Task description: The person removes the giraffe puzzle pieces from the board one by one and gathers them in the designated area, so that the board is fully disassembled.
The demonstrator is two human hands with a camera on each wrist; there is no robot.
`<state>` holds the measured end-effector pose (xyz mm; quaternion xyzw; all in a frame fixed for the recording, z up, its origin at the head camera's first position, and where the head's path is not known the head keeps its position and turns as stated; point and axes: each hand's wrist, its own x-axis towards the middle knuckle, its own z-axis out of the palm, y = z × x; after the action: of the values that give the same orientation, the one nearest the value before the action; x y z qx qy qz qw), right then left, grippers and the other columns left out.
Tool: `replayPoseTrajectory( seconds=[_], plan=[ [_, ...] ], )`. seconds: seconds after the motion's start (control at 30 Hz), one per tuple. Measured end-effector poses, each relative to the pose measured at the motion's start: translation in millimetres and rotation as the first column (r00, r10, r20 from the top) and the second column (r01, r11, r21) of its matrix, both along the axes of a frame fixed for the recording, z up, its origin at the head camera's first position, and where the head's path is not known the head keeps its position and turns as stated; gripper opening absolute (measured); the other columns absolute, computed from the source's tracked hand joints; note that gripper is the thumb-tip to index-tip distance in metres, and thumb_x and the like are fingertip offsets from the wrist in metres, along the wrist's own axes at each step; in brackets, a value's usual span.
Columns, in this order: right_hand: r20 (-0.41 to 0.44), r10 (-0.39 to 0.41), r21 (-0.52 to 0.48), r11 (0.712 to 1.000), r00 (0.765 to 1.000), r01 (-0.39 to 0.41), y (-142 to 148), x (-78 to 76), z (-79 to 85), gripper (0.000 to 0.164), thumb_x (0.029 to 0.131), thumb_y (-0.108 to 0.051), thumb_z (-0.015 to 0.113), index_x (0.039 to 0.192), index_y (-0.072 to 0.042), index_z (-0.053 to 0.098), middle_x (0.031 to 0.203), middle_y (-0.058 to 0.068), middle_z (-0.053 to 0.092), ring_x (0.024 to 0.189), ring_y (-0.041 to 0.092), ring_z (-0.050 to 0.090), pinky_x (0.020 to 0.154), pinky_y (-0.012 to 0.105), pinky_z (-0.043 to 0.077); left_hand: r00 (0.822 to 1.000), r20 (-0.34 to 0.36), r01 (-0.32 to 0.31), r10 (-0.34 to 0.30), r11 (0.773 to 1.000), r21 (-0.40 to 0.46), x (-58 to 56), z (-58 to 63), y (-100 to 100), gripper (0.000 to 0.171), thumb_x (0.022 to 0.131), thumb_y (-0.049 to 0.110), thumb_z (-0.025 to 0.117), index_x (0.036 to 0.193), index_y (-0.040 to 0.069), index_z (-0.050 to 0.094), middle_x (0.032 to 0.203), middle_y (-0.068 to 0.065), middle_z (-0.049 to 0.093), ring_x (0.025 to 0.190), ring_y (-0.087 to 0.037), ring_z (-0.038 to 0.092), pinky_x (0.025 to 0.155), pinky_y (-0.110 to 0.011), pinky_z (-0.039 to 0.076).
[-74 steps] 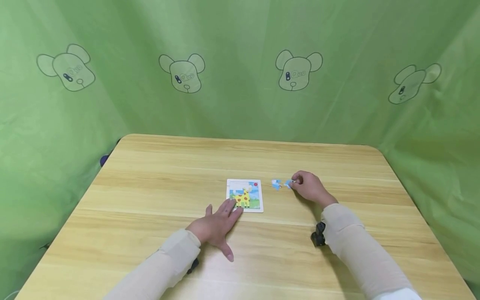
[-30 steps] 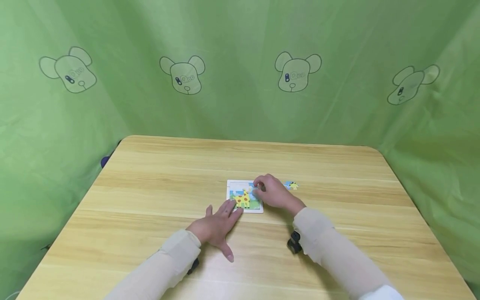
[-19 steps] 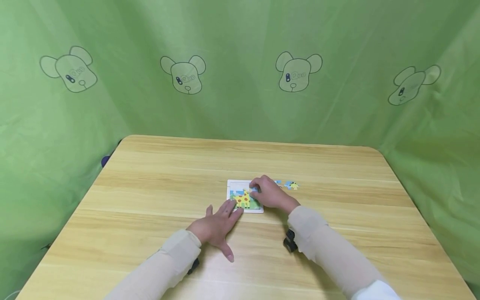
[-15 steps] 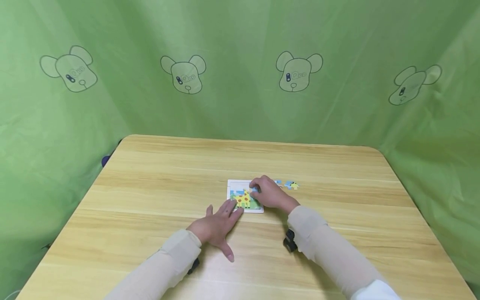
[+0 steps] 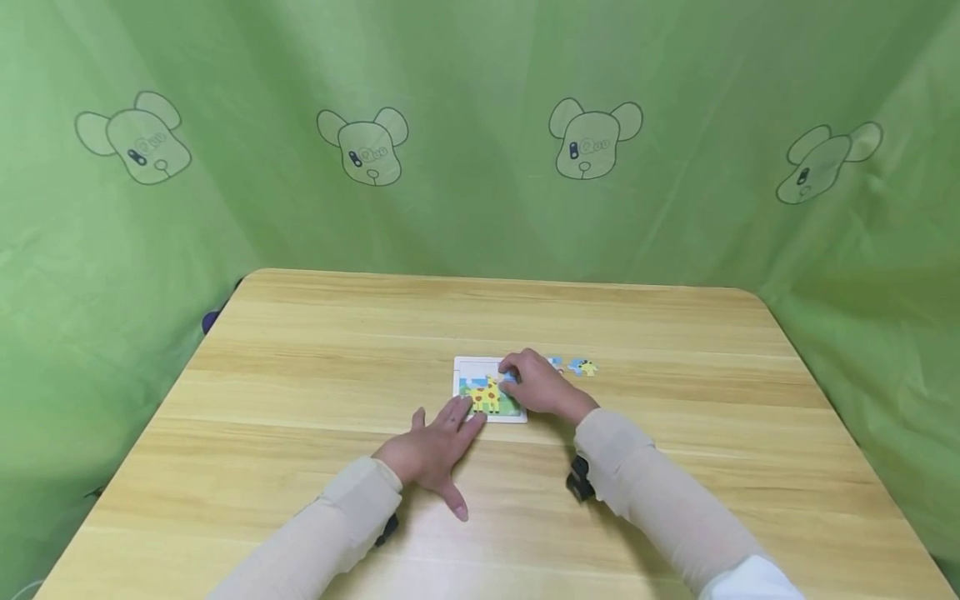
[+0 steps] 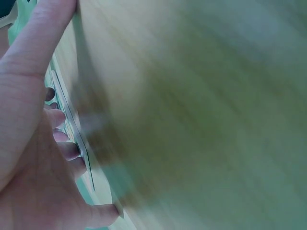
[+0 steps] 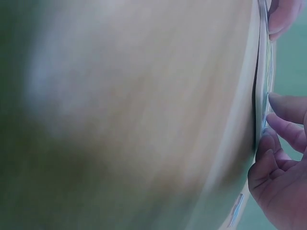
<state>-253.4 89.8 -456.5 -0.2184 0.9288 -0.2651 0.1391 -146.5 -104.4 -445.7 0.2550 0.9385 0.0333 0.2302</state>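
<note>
A small square jigsaw puzzle (image 5: 487, 418) with a white frame and a yellow spotted giraffe picture lies mid-table. Part of its upper area shows bare pale backing. My left hand (image 5: 431, 450) rests with fingers spread on its lower left edge; the thumb points away over the wood. Over the puzzle's upper right, my right hand (image 5: 542, 385) bends thumb and forefinger on a blue puzzle piece (image 5: 509, 377), mostly hidden by the hand. In the right wrist view, the right fingertips (image 7: 271, 101) touch the board at its thin edge.
Loose puzzle pieces (image 5: 582, 367), blue with yellow, lie right of the board; another blue piece (image 5: 556, 362) sits partly behind the right hand. The wooden table (image 5: 337, 333) reaches back to a green curtain (image 5: 480, 225) with printed bear heads.
My right hand has moved left from the loose pieces onto the puzzle's upper right, and has stayed there over the last half second. The left hand has kept its place.
</note>
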Motion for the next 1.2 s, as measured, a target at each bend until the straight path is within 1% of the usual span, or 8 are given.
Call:
replayPoseTrajectory(
  seconds=[0.2,0.33,0.43,0.67,0.9,1.03,1.2],
  plan=[
    [0.012,-0.011,-0.004,1.000,1.000,0.011,1.2,-0.6,-0.8,0.028,0.090,-0.019,0.063,0.114,-0.005,0.062,0.095,0.005,0.053,0.087,0.018,0.049,0.081,0.033,0.046,1.000,0.000,-0.003,0.003,1.000,-0.003,-0.3,0.3,1.4,0.135,0.048,0.074,0.073,0.153,0.019,0.007,0.159,-0.011,-0.003,0.146,-0.026,-0.003,0.108,-0.065,0.018],
    [0.004,-0.013,-0.011,1.000,1.000,0.013,1.2,-0.7,-0.8,0.026,0.089,-0.017,0.063,0.112,-0.005,0.063,0.096,0.006,0.054,0.087,0.018,0.049,0.082,0.034,0.046,1.000,-0.002,-0.002,0.002,1.000,-0.001,-0.4,0.4,1.3,0.135,0.048,0.073,0.073,0.153,0.019,0.006,0.159,-0.012,-0.003,0.146,-0.026,-0.003,0.108,-0.065,0.017],
    [-0.004,-0.018,-0.010,1.000,1.000,0.018,1.2,-0.3,-0.4,0.025,0.089,-0.017,0.064,0.111,-0.005,0.063,0.098,0.007,0.053,0.089,0.019,0.048,0.085,0.036,0.045,1.000,-0.001,0.000,0.000,1.000,0.005,-0.5,0.4,1.1,0.135,0.048,0.073,0.073,0.153,0.019,0.006,0.159,-0.012,-0.003,0.146,-0.026,-0.002,0.108,-0.065,0.017],
    [-0.019,-0.031,0.003,1.000,0.999,0.031,1.5,0.5,-0.4,0.022,0.088,-0.020,0.065,0.108,-0.010,0.064,0.111,0.009,0.047,0.103,0.024,0.044,0.097,0.043,0.039,1.000,0.001,-0.007,0.007,1.000,0.013,0.2,1.1,0.8,0.136,0.047,0.072,0.074,0.153,0.019,0.007,0.159,-0.012,-0.003,0.146,-0.026,-0.003,0.108,-0.065,0.016],
    [-0.038,-0.017,0.004,1.000,0.999,0.017,1.0,0.7,0.2,0.014,0.087,-0.019,0.066,0.100,-0.012,0.065,0.119,0.012,0.050,0.114,0.029,0.043,0.100,0.048,0.036,1.000,0.000,-0.010,0.010,1.000,0.016,0.7,1.6,0.4,0.136,0.047,0.072,0.074,0.153,0.019,0.007,0.159,-0.012,-0.003,0.146,-0.026,-0.003,0.108,-0.065,0.016],
    [-0.034,-0.013,0.017,1.000,0.999,0.013,0.3,0.9,1.8,0.019,0.088,-0.019,0.065,0.105,-0.012,0.065,0.122,0.012,0.049,0.115,0.030,0.043,0.101,0.048,0.037,1.000,0.001,-0.011,0.011,1.000,0.019,0.8,1.3,0.3,0.136,0.047,0.072,0.074,0.153,0.019,0.007,0.159,-0.012,-0.003,0.146,-0.025,-0.004,0.108,-0.065,0.016],
    [-0.029,-0.013,0.033,0.999,0.999,0.014,0.5,0.7,2.8,0.022,0.088,-0.020,0.065,0.108,-0.011,0.065,0.119,0.010,0.049,0.112,0.028,0.043,0.098,0.046,0.038,1.000,0.004,-0.014,0.014,1.000,0.021,0.4,0.8,0.6,0.136,0.047,0.071,0.075,0.153,0.019,0.007,0.159,-0.012,-0.003,0.146,-0.025,-0.004,0.109,-0.065,0.015]
  ],
)
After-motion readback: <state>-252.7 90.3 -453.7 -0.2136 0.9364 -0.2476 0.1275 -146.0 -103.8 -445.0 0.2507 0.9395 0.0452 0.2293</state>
